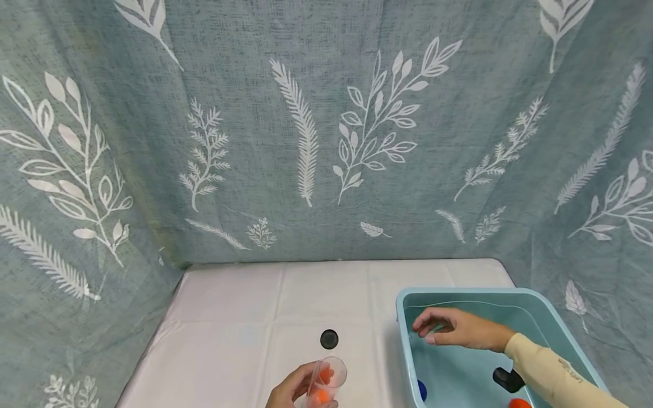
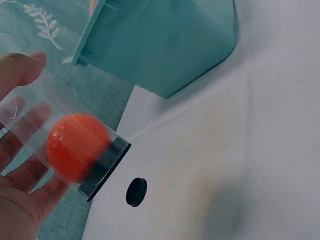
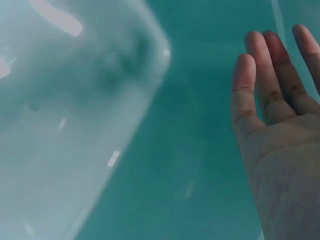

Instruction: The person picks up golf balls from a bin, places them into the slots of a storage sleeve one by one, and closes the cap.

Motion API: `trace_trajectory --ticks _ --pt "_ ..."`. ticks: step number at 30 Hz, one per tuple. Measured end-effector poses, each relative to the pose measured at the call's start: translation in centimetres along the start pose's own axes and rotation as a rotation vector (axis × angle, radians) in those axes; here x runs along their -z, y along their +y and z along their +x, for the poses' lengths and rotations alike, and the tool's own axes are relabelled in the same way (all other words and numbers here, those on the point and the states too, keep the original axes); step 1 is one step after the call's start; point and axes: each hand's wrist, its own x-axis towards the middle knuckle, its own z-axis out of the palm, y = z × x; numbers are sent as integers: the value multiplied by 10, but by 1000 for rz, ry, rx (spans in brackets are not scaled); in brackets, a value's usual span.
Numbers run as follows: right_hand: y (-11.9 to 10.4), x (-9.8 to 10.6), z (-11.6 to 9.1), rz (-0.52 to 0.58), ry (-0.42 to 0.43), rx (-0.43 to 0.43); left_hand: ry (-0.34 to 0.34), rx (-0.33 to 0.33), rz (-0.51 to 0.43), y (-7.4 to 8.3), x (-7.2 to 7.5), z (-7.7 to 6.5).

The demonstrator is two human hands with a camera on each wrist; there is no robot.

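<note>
Clear plastic makes up the tube (image 1: 326, 384) that the person's left grip (image 1: 293, 390) holds, thumb on 1 side and fingers curled round the other, closed only as far as the tube's width lets it. It is held tilted above the near part of the worktop (image 1: 229, 351), left of the bin. From the left wrist, 1 orange ball (image 2: 79, 147) shows inside, close against the black base (image 2: 106, 169) that closes the tube's lower end; from the head, orange shows through the plastic in 2 patches. Just beyond the tube, a small black disc (image 1: 329, 339) lies flat on the white cloth covering the worktop. To the right stands a teal plastic bin (image 1: 408, 345), and over it hangs the right grip (image 1: 461, 330), its fingers loosely bent and parted, with nothing between them; the right wrist view shows the palm bare and the bin's smooth walls beside it. A pale yellow sleeve (image 1: 556, 368) covers that forearm. In the bin are a dark blue round thing (image 1: 422, 390) by the left wall, a black object (image 1: 505, 379) partly hidden by the sleeve, and an orange-red round thing (image 1: 520, 403) cut off by the lower edge of the view. Grey-green fabric (image 1: 240, 73) printed with white leaves hangs behind and at both sides
</note>
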Motion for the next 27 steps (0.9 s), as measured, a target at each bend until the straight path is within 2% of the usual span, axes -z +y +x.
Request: trace_trajectory --ticks 4,8,14,22,27 --pt "12 -5 6 -11 -15 -6 -21 25 -30 -2 3 -1" --pt "23 -10 13 -25 -25 -46 -49 39 -52 -3 7 -1" --pt "38 -18 21 -64 -89 -81 -99 29 -91 -5 12 -1" --pt "48 -28 25 -95 -132 -108 -100 59 -79 -5 13 -1" --pt "54 -33 27 -159 -148 -128 -99 60 -87 -7 14 -1"
